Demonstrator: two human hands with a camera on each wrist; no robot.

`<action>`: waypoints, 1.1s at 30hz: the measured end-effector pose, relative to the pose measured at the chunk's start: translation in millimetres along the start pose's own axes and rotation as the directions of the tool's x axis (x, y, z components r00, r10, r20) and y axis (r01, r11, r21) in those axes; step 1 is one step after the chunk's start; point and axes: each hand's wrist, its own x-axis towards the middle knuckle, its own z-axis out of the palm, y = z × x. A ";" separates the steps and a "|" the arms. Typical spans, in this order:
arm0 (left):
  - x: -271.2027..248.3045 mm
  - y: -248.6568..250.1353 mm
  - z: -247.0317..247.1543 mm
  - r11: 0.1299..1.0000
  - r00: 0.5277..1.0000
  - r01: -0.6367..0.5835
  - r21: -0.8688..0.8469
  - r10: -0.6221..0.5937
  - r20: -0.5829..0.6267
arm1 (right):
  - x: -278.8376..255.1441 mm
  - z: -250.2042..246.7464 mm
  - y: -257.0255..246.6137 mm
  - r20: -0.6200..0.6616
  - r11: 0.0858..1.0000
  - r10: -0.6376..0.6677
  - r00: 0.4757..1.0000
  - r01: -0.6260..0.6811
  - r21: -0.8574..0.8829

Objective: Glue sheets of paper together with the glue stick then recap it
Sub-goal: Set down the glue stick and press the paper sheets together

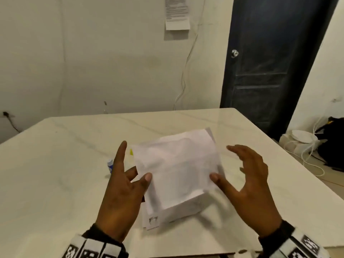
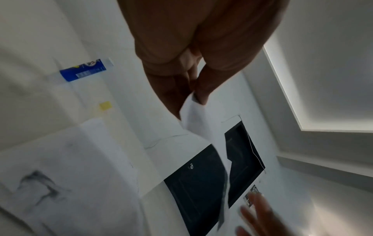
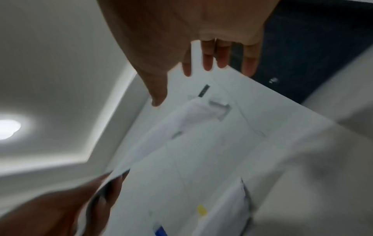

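Observation:
A white sheet of paper (image 1: 176, 164) is lifted off the marble table (image 1: 65, 164), tilted toward me. My left hand (image 1: 141, 175) pinches its left edge between thumb and fingers; the pinch (image 2: 194, 98) shows clearly in the left wrist view. My right hand (image 1: 232, 164) hovers open at the sheet's right edge, fingers straight (image 3: 207, 60); I cannot tell whether its thumb touches the paper. Other sheets (image 1: 151, 220) lie flat underneath. A blue-and-white glue stick (image 1: 109, 165) (image 2: 86, 70) lies on the table left of my left hand, with a small yellow cap (image 1: 131, 151) (image 2: 105, 105) beside it.
The table's far edge runs below a white wall with hanging cables. A dark door (image 1: 270, 62) stands at the back right. On the floor to the right sit a black bag (image 1: 333, 146), a white device and cords.

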 end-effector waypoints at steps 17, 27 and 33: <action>69.4 -30.0 23.7 0.501 0.877 -0.337 0.797 -0.140 0.459 | -9.3 -41.2 101.4 0.130 0.481 0.681 0.720 -0.574 0.663; 105.8 -48.5 66.7 -0.001 0.745 -0.503 0.864 -0.508 0.433 | -18.0 -38.5 112.4 0.057 0.589 0.617 0.785 -0.509 0.628; 105.7 -29.5 76.0 0.138 0.402 -0.820 0.556 -0.552 0.730 | -17.9 -40.5 112.6 0.065 0.591 0.602 0.796 -0.499 0.634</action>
